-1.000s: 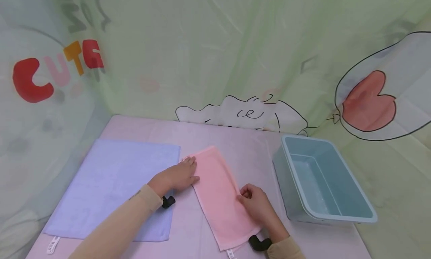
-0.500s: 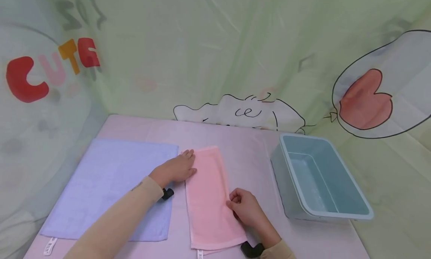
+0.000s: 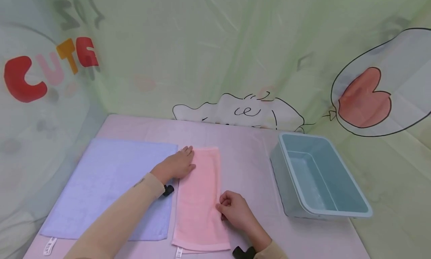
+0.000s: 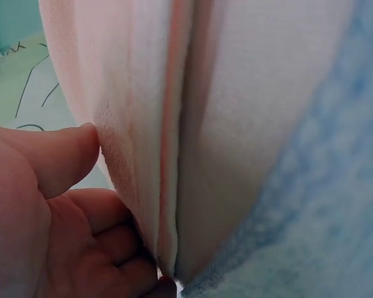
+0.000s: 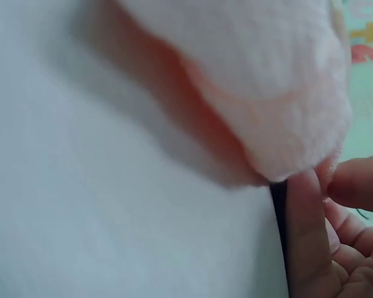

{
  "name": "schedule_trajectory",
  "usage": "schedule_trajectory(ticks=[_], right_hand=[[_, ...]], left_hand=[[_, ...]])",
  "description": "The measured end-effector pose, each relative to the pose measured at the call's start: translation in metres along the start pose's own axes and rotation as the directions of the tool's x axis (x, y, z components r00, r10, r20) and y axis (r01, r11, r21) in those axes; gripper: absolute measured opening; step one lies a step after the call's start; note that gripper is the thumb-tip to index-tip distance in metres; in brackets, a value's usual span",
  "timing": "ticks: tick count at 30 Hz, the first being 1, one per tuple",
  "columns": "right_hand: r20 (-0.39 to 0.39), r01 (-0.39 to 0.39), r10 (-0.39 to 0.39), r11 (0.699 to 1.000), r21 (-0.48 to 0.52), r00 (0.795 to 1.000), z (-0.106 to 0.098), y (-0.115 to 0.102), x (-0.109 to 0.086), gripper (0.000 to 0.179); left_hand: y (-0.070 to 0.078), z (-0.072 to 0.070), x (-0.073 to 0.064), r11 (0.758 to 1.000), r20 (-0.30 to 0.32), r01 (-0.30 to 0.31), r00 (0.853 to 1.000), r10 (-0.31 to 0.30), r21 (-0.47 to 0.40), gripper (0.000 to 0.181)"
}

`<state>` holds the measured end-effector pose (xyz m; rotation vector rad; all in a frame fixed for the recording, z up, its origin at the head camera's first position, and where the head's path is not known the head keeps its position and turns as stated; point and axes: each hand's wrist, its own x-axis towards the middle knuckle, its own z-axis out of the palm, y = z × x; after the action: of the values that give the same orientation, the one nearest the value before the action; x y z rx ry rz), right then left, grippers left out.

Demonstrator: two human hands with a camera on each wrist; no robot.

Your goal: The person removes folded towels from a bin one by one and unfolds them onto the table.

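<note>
A folded pink towel [image 3: 200, 203] lies lengthwise on the pink-covered table, with a white tag at its near edge. My left hand [image 3: 178, 163] rests on its far left corner, fingers stretched away from me and thumb on the cloth. In the left wrist view the folded towel's layered edge [image 4: 166, 155] runs beside the fingers. At the towel's right edge my right hand [image 3: 234, 210] pinches the cloth between thumb and index finger. The right wrist view shows that pinched edge [image 5: 298, 149] lifted a little into a soft fold.
Left of the pink towel a lavender towel [image 3: 111, 184] is spread flat, partly under my left forearm. A light blue plastic bin [image 3: 293, 176] stands on the right. A printed curtain [image 3: 202, 46] hangs behind the table.
The pink towel has shifted left and turned straighter, now lying close alongside the lavender towel. Both hands have moved with it, the right one left and slightly nearer.
</note>
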<state>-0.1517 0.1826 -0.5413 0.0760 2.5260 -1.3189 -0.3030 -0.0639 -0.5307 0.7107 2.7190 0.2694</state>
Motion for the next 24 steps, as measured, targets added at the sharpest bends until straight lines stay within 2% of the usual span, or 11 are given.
schedule_trajectory(ticks=[8, 11, 17, 24], right_hand=[[0.022, 0.060, -0.063, 0.994, 0.086, 0.998, 0.012, 0.000, -0.001, 0.012], [0.024, 0.053, -0.056, 0.994, 0.094, 0.998, 0.012, 0.000, -0.002, 0.012], [0.012, -0.013, 0.012, 0.998, 0.056, 1.000, 0.003, 0.004, -0.001, 0.011], [-0.017, -0.014, 0.014, 1.000, 0.002, 1.000, -0.007, 0.008, -0.001, 0.012]], left_hand=[[-0.001, -0.002, 0.002, 1.000, 0.004, -0.003, 1.000, 0.003, 0.023, 0.070], [-0.001, -0.003, 0.001, 1.000, 0.007, -0.001, 1.000, 0.001, 0.029, 0.070], [-0.002, 0.000, -0.001, 1.000, -0.004, -0.006, 1.000, 0.006, 0.025, 0.069], [-0.006, 0.002, -0.003, 0.999, -0.016, -0.013, 1.000, 0.014, 0.051, 0.069]])
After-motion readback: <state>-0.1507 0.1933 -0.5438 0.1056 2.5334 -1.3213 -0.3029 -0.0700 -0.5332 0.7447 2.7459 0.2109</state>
